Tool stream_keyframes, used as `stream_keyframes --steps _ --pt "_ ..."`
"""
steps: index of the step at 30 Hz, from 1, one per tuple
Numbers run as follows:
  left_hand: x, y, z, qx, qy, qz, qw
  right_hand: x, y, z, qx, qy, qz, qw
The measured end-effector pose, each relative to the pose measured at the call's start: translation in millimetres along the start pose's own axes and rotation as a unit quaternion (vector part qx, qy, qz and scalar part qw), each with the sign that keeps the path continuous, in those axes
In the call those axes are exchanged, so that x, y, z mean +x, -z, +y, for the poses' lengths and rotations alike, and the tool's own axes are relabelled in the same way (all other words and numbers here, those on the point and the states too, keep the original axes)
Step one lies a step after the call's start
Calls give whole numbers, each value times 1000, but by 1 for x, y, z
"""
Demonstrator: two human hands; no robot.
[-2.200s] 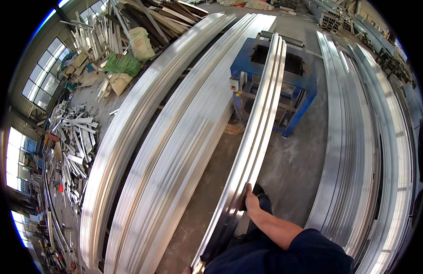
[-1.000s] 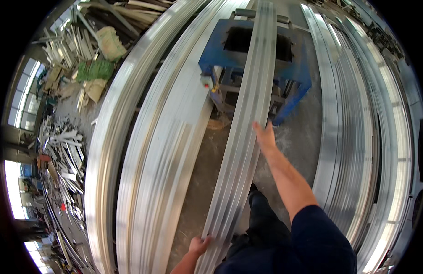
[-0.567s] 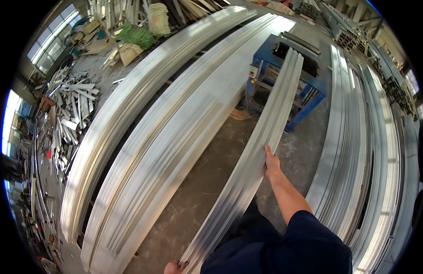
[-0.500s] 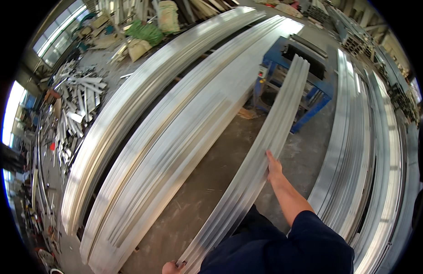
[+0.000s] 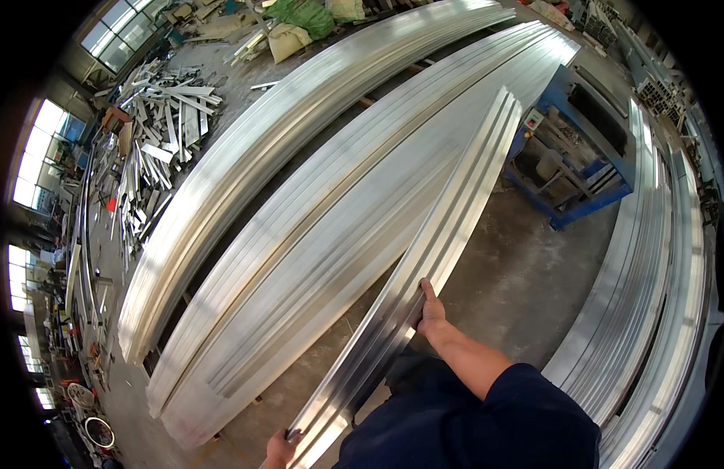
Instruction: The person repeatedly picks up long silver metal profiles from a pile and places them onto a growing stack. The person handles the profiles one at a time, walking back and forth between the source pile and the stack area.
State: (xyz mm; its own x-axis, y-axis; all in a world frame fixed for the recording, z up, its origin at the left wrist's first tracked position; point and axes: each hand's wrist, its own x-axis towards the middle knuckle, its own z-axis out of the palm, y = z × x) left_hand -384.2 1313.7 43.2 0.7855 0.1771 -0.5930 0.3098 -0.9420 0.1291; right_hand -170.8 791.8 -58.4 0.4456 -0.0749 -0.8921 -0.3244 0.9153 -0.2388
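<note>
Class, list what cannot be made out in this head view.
Head view: near end of the ribbed metal panel, cut off by the lower edge.
Head view: how the right hand grips underneath, hidden by the panel.
Head view: bottom pieces of the scrap pile, covered by others.

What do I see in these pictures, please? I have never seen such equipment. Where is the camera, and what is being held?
There is no robot here, only a person's bare hands. One wide fisheye camera, worn on the head, looks down, so straight edges seem curved and the picture's left is the person's left. The left hand grips the near part of a long ribbed metal panel; the right hand holds its right edge farther along. On the left are two long stacks of silvery metal pieces, with a scrap pile beyond them on the floor. Ahead, to the right, stands a blue metal frame, and more long pieces lie at the far right.
</note>
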Motion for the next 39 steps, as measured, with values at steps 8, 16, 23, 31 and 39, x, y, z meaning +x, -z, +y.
stream_keyframes --steps 8,16,23,31,39 --pt "96 39 -19 77 34 -28 996 135 -52 59 -43 9 104 994" --pt "235 44 -72 69 40 -99 992 233 -104 118 -59 35 153 986" --pt "370 44 -135 59 -35 -166 984 311 -150 171 -132 194 201 951" --pt "527 17 -171 75 -76 -194 975 377 -180 199 -362 160 219 892" --pt "621 -23 -182 126 -175 -26 976 447 -184 219 -478 150 334 798"
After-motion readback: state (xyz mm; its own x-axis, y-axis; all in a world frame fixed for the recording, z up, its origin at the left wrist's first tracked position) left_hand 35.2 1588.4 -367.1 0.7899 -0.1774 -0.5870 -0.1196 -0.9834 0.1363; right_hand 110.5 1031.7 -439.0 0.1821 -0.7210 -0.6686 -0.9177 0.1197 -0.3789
